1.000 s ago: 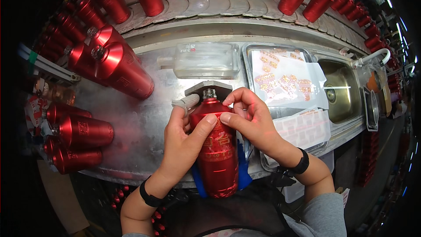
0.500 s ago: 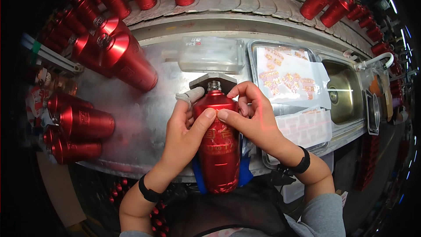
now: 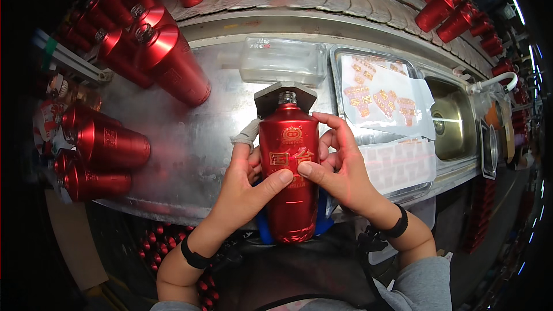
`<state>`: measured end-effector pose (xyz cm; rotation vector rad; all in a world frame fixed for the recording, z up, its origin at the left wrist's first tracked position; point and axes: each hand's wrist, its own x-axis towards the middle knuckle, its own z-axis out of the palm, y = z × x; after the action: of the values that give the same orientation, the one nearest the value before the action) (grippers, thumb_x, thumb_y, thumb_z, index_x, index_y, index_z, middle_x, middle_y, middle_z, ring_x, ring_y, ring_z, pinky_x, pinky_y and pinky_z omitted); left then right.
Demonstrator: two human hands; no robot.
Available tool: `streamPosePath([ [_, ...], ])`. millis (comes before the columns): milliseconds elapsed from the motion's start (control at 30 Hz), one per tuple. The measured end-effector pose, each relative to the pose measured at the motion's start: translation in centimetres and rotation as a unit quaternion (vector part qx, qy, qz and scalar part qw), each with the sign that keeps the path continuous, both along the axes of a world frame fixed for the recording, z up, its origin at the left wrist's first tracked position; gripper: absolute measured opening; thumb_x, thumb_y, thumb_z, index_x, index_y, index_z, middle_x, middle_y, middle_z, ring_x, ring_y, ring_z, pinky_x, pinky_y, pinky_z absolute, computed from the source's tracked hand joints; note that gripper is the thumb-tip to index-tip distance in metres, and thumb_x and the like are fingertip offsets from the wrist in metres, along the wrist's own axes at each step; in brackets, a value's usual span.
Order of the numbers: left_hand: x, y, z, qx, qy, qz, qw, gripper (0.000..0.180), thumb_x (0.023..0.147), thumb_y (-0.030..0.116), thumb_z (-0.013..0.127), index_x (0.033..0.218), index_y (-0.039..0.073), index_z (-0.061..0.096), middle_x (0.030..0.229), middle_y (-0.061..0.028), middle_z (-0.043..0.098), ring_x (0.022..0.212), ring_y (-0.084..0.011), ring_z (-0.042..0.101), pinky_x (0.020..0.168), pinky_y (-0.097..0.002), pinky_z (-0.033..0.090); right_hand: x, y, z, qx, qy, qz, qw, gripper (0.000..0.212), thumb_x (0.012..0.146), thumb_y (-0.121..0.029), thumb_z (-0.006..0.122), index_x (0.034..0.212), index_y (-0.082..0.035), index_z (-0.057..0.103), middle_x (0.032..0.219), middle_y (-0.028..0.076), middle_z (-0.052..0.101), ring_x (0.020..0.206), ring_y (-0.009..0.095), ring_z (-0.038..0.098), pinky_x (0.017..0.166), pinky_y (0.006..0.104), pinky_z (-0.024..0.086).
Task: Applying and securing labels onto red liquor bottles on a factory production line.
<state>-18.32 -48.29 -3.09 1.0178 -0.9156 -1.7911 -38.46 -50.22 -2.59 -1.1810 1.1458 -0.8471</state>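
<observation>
A glossy red bottle (image 3: 290, 210) with a clear glass neck lies in front of me, its neck toward a dark angled rest and its base toward my body. Gold emblem and lettering decals (image 3: 292, 155) sit on its face. My left hand (image 3: 249, 170) holds the bottle's left side, thumb pressed at the lettering's lower edge; one finger wears a pale cloth cover. From the right, my right hand (image 3: 340, 164) grips it too, its thumb on the lettering and its index finger extended by the shoulder. Blue material (image 3: 266, 231) shows under the bottle's base.
Several red bottles lie or lean at the left (image 3: 173, 69). Behind them a slatted conveyor (image 3: 322, 0) carries more. A clear plastic box (image 3: 282, 60) stands beyond the rest. At right are a metal tray (image 3: 336, 75) with decal sheets (image 3: 380, 101) and a sink (image 3: 461, 121) with a tap.
Both thumbs have slid down from the bottle's shoulder to the lettering, uncovering the round emblem above. Bottles on the conveyor have shifted to the right.
</observation>
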Motion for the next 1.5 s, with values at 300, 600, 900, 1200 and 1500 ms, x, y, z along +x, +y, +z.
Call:
streamPosePath([
  [300, 0.6, -0.2, -0.2, -0.021, -0.026, -0.022, 0.999, 0.096, 0.086, 0.016, 0.074, 0.154, 0.000, 0.008, 0.143, -0.0236, 0.044, 0.131, -0.0254, 0.049, 0.111, -0.0391, 0.036, -0.1, -0.3, 0.6, 0.025, 0.012, 0.023, 0.999, 0.077, 0.082, -0.019, 0.080, 0.144, -0.010, 0.037, 0.087, -0.003, 0.042, 0.062, -0.001, 0.039, 0.055, 0.0154, 0.035],
  [600, 0.8, -0.2, -0.9, -0.011, -0.027, -0.006, 1.000, 0.093, 0.088, 0.019, 0.073, 0.154, -0.002, 0.010, 0.143, -0.0238, 0.045, 0.129, -0.0246, 0.050, 0.110, -0.0386, 0.037, 0.4, -0.4, 0.8, 0.014, 0.027, 0.017, 0.999, 0.068, 0.086, -0.017, 0.076, 0.143, -0.008, 0.038, 0.084, -0.003, 0.042, 0.063, 0.000, 0.043, 0.056, 0.0161, 0.038],
  [900, 0.6, -0.5, -1.0, -0.040, 0.003, 0.017, 0.999, 0.088, 0.092, 0.020, 0.071, 0.154, -0.001, 0.011, 0.137, -0.0221, 0.051, 0.124, -0.0223, 0.054, 0.105, -0.0360, 0.043, 1.0, -0.7, 1.2, 0.006, 0.048, 0.013, 0.999, 0.064, 0.089, -0.018, 0.073, 0.142, -0.006, 0.038, 0.083, -0.003, 0.042, 0.065, 0.000, 0.045, 0.057, 0.0165, 0.039],
  [1200, 0.5, -0.8, -0.9, -0.001, 0.050, 0.044, 0.998, 0.073, 0.098, 0.018, 0.063, 0.152, -0.001, 0.019, 0.137, -0.0201, 0.053, 0.122, -0.0194, 0.054, 0.104, -0.0330, 0.043, 0.8, -0.8, 0.6, -0.010, 0.031, 0.005, 0.999, 0.060, 0.091, -0.020, 0.071, 0.141, -0.006, 0.041, 0.082, -0.004, 0.044, 0.066, 0.000, 0.044, 0.059, 0.0170, 0.038],
  [1500, -0.1, -0.8, -0.8, 0.017, 0.051, 0.055, 0.997, 0.072, 0.097, 0.020, 0.064, 0.151, -0.003, 0.021, 0.138, -0.0205, 0.052, 0.124, -0.0200, 0.053, 0.105, -0.0329, 0.043, -0.4, -0.6, 0.3, 0.031, -0.046, 0.014, 0.998, 0.045, 0.101, -0.020, 0.054, 0.144, -0.010, 0.041, 0.081, -0.005, 0.045, 0.067, 0.001, 0.041, 0.059, 0.0183, 0.034],
])
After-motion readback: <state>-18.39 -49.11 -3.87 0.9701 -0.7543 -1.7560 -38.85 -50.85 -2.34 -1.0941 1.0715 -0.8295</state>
